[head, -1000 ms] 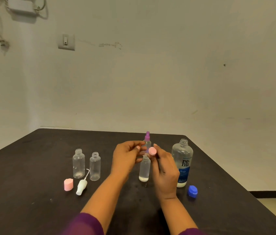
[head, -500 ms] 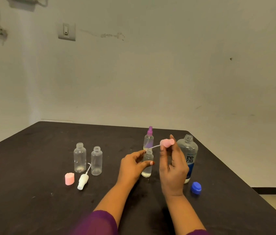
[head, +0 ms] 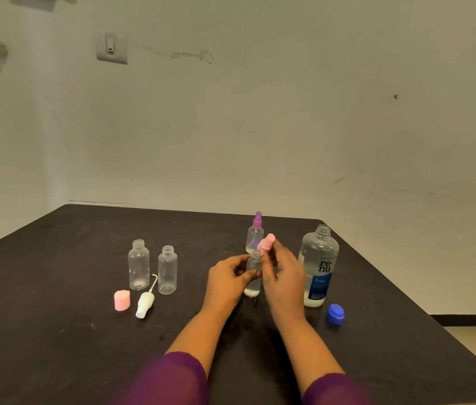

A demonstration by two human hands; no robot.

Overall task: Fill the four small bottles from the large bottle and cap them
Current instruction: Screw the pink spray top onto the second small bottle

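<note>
My left hand (head: pixel 226 280) grips a small clear bottle (head: pixel 253 283) that stands on the table with liquid in it. My right hand (head: pixel 285 276) pinches a pink spray cap (head: pixel 266 242), tilted just above the bottle's open neck. The large bottle (head: pixel 318 266) stands uncapped to the right, with its blue cap (head: pixel 335 313) lying in front of it. Behind my hands stands a small bottle with a purple spray cap (head: pixel 255 232). Two small open bottles stand at the left, one (head: pixel 139 268) beside the other (head: pixel 167 269).
A pink cap (head: pixel 122 300) and a white spray cap with a tube (head: pixel 145 302) lie in front of the two open bottles. The dark table (head: pixel 55 331) ends at a pale wall behind; its right edge drops to the floor.
My right hand has brought the pink spray cap down and left, from raised beside the bottle to just over its neck. My left hand stays on the bottle.
</note>
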